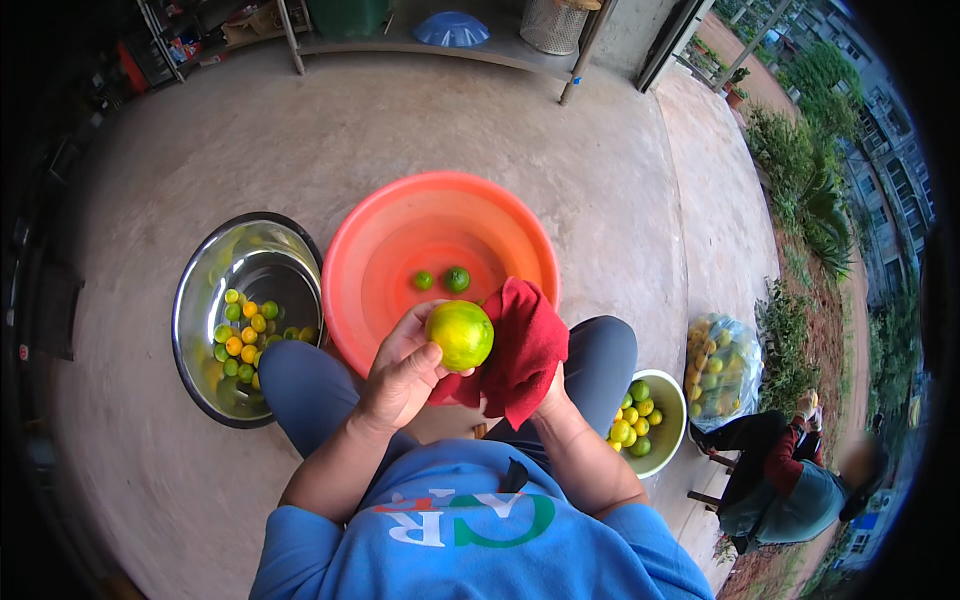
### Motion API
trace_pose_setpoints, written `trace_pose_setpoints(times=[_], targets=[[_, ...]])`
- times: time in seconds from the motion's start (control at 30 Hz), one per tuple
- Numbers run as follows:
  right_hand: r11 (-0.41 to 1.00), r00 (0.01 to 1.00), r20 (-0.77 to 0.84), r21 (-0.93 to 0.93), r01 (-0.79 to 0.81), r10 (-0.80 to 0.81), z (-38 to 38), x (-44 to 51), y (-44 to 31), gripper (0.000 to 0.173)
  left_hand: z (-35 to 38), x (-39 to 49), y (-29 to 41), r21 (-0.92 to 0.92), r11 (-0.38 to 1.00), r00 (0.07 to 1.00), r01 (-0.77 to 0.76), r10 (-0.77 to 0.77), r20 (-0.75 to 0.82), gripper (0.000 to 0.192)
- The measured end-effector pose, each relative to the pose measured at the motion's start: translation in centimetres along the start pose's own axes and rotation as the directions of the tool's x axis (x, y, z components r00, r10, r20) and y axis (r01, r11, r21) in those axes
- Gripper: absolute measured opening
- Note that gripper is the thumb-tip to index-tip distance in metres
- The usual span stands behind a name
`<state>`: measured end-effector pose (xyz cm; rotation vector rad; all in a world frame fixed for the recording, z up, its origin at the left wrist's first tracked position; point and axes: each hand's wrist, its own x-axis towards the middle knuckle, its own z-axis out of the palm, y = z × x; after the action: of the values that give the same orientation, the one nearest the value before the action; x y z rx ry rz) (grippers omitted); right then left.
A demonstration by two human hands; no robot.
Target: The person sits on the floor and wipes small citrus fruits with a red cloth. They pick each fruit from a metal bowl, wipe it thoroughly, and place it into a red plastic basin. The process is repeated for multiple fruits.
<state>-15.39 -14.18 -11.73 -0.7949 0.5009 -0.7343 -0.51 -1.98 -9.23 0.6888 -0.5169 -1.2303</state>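
My left hand point(403, 367) grips a large yellow-green citrus fruit point(460, 336), thumb and fingers around its lower left side. A red cloth point(525, 349) is draped over my right hand point(553, 391), which holds it just right of the fruit and hides most of its own fingers. Both hands are over the near side of an orange-red plastic basin point(442, 180). In the basin are two green citrus fruits, a smaller one point(423, 280) and a larger one point(456, 279). A sliver of green shows behind the held fruit.
Left of the basin stands a stainless steel bowl point(196, 367) with several citrus fruits. By my right knee is a pale bucket point(670, 442) of citrus. Beyond it sit a plastic bag of fruit point(721, 367) and a seated person point(795, 495). A metal shelf point(435, 51) stands ahead.
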Motion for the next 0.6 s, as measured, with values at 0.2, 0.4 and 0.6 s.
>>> trace_pose_setpoints(times=[0.2,0.4,0.6], targets=[[0.988,0.996,-0.004,-0.130,0.087,-0.088,1.6,0.4,-1.3,0.037,-0.1,-0.3,-0.3,-0.055,0.998,0.999,0.035,-0.035,0.012,0.063],[0.562,0.895,0.276,-0.702,0.437,-0.351,3.1,-1.0,-0.7,0.042,0.9,-0.1,-3.1,0.084,0.996,0.990,-0.037,0.048,-0.135,0.065],[0.828,0.965,0.091,-0.497,0.260,-0.248,3.2,-2.3,1.2,0.043,1.3,0.1,-5.3,0.605,0.722,0.876,-0.337,0.476,-0.080,0.065]])
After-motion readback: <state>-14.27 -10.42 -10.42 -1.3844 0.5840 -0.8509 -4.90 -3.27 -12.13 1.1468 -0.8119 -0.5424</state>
